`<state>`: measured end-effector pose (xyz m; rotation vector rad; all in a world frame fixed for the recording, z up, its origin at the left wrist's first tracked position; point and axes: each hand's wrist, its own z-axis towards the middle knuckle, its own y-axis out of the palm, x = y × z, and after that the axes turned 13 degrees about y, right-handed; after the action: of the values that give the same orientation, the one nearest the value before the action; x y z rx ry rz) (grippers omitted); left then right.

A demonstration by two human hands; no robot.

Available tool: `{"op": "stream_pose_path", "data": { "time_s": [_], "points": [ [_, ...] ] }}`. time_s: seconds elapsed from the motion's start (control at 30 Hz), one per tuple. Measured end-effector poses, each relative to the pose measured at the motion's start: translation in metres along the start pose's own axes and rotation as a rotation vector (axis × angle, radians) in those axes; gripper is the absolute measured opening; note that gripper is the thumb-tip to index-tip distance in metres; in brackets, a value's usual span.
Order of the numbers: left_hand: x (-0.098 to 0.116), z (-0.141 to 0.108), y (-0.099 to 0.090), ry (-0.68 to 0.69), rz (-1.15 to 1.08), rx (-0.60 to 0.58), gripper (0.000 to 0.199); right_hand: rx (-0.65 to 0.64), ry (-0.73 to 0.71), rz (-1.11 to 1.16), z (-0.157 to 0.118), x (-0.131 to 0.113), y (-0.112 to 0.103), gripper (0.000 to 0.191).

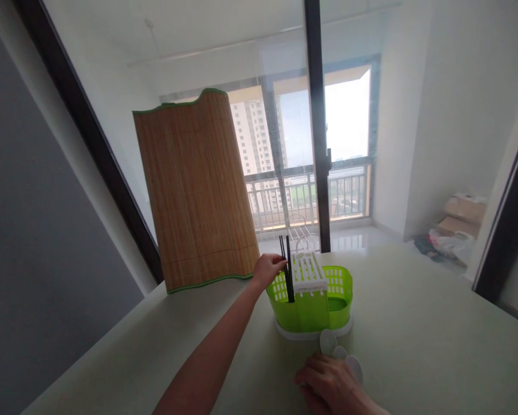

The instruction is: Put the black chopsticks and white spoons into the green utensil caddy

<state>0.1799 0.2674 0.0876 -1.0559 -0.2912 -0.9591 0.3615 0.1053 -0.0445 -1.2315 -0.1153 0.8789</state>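
A green plastic cutlery holder (311,308) with a white slotted insert stands on the pale table (414,346). Black chopsticks (287,268) stand upright in its left side. My left hand (268,270) reaches out to the holder's left rim, its fingers closed around the chopsticks. My right hand (332,387) rests on the table in front of the holder and grips several white spoons (339,349), whose bowls fan out toward the holder's base.
A bamboo mat (193,190) with green edging stands curved upright on the table's far left. Behind it are a glass sliding door with a dark frame (318,127) and a balcony. Boxes and bags (455,227) lie on the floor at right.
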Motion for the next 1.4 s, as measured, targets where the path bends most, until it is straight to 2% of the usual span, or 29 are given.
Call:
{"op": "stream_pose_path", "data": {
  "time_s": [0.17,0.33,0.6,0.73,0.87,1.0,1.1,1.17,1.23,1.3,1.4],
  "points": [
    [-0.004,-0.003,0.003,-0.002,-0.022,-0.036,0.025,0.000,-0.013,-0.025,-0.001,-0.003,-0.005,0.014],
    [-0.003,-0.004,0.003,0.016,-0.047,-0.041,0.019,-0.011,-0.026,-0.042,0.000,-0.002,-0.002,0.014],
    [0.004,-0.004,0.001,0.053,-0.028,0.127,0.025,-0.023,-0.021,-0.061,0.001,0.001,0.001,0.015],
    [0.005,-0.008,0.003,0.057,-0.047,0.068,0.020,-0.030,-0.025,-0.072,0.000,0.000,0.000,0.013],
    [0.006,-0.009,0.004,0.050,-0.072,0.036,0.026,-0.014,-0.024,-0.089,0.001,-0.001,-0.001,0.012],
    [0.015,-0.015,-0.006,0.061,-0.017,0.145,0.039,0.016,0.033,-0.061,0.000,-0.002,-0.008,0.014],
    [0.027,-0.038,-0.012,0.079,0.053,0.300,0.033,0.073,0.115,-0.027,-0.002,-0.001,-0.016,0.019],
    [0.035,-0.066,-0.009,0.090,0.079,0.386,0.025,0.113,0.166,-0.022,-0.002,0.002,-0.021,0.025],
    [0.042,-0.100,-0.001,0.077,0.077,0.393,0.019,0.143,0.207,-0.029,-0.002,0.006,-0.025,0.032],
    [0.047,-0.137,0.010,0.042,0.061,0.269,0.014,0.159,0.225,-0.034,-0.002,0.009,-0.028,0.037],
    [0.054,-0.183,0.027,0.036,0.084,-0.061,0.009,0.172,0.191,-0.027,-0.002,0.010,-0.029,0.039]
  ]
}}
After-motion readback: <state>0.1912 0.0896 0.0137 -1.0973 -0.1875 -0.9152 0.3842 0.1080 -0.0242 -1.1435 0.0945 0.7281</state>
